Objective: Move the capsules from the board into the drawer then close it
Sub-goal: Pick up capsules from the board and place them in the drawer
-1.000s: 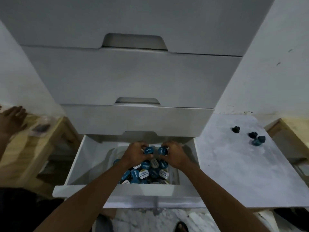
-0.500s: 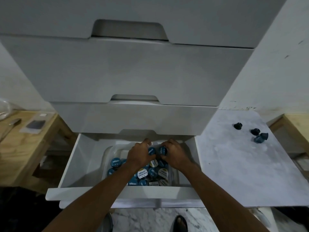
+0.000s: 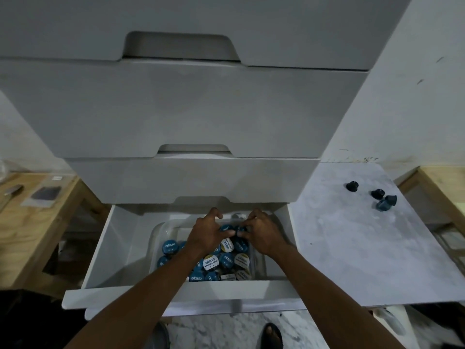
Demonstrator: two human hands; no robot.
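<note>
The bottom drawer (image 3: 105, 250) of the white cabinet is pulled out. Inside stands a clear plastic tub (image 3: 156, 238) piled with blue and white-lidded capsules (image 3: 210, 262). Both my hands are down in the tub at its far end. My left hand (image 3: 205, 234) has its fingers spread and raised, with a blue capsule (image 3: 226, 227) lying just under the thumb. My right hand (image 3: 263, 235) is curled, its thumb and fingers on a dark blue capsule (image 3: 240, 229). Several dark capsules (image 3: 378, 193) lie on the marble board (image 3: 352, 248) to the right.
Two shut drawers (image 3: 176, 117) hang over the open one. Wooden tables stand on the left (image 3: 27, 235) and far right (image 3: 442, 180); the left one carries a small dark packet (image 3: 45, 195). A sandalled foot (image 3: 270, 336) shows on the floor below the drawer.
The view moved closer and tilted. My hands went slightly deeper toward the tub's far end and the left fingers have spread. Another person's hand at the far left is gone.
</note>
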